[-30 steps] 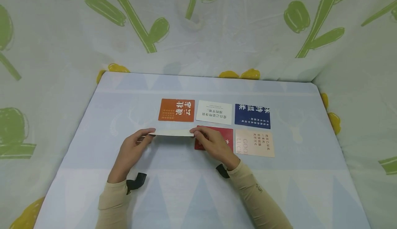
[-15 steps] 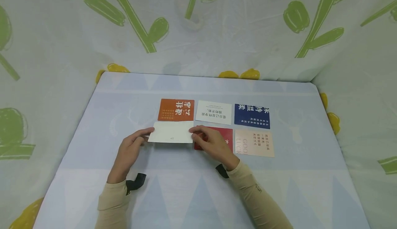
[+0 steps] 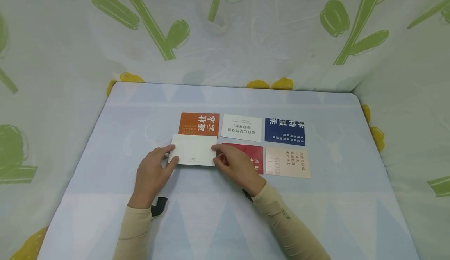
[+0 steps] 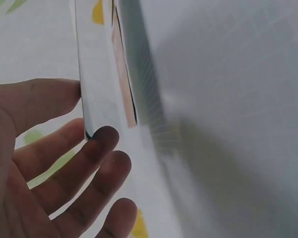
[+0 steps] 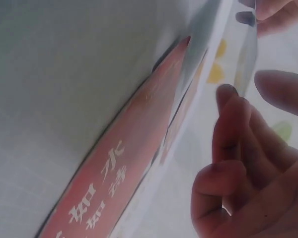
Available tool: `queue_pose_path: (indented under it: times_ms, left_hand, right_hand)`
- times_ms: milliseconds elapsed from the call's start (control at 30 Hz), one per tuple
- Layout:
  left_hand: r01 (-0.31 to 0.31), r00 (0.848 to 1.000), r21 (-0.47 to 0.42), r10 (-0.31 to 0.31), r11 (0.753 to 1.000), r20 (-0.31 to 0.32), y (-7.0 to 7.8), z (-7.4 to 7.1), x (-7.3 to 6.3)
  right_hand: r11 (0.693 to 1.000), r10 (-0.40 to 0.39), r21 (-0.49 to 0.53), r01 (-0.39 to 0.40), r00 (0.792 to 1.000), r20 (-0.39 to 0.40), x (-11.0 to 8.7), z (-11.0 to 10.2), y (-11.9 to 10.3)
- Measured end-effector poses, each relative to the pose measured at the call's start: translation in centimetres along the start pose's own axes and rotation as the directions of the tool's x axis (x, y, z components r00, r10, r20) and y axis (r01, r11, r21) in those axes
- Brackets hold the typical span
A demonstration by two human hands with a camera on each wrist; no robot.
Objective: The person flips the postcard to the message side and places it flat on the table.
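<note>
A card (image 3: 193,149) with its white side up and small print near the front edge is held level between both hands, a little above the tablecloth. My left hand (image 3: 151,176) pinches its left end; in the left wrist view the thumb (image 4: 54,99) lies on one face and fingertips reach the other. At the right end, my right hand (image 3: 242,168) pinches it between thumb and fingers, above the red card (image 3: 247,150). From the head view, the raised card overlaps the front of an orange card (image 3: 199,123). The raised card's underside is mostly out of sight.
A white card (image 3: 241,127) and a navy card (image 3: 285,131) lie in the back row beside the orange one. A cream card (image 3: 288,162) lies right of the red card. Pale blue patterned cloth (image 3: 211,221) covers the table; leaf-printed curtains (image 3: 274,37) surround it.
The card, seen nearly edge-on a second ago, has tipped so its white face shows fully. Both hands have shifted slightly, still holding its ends. The cards on the table have not moved.
</note>
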State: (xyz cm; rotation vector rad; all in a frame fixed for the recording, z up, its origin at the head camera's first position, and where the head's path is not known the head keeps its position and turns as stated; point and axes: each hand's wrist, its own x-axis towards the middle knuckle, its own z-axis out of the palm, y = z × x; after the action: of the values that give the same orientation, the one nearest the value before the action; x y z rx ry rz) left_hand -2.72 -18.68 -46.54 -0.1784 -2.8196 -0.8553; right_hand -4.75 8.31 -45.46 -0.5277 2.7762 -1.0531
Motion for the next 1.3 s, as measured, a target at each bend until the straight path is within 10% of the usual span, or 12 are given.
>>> queue_pose_path:
  times_ms: [433, 1300]
  left_hand:
    - [0.037, 0.997, 0.152, -0.046, 0.988, 0.055, 0.6, 0.5, 0.3]
    - [-0.029, 0.998, 0.26, 0.04, 0.965, -0.037, 0.8, 1.2, 0.2]
  right_hand:
    - [0.99, -0.047, -0.132, 0.048, 0.999, 0.008, 0.1, 0.6, 0.0]
    - [0.968, -0.045, -0.246, 0.048, 0.999, 0.015, 0.3, 0.9, -0.5]
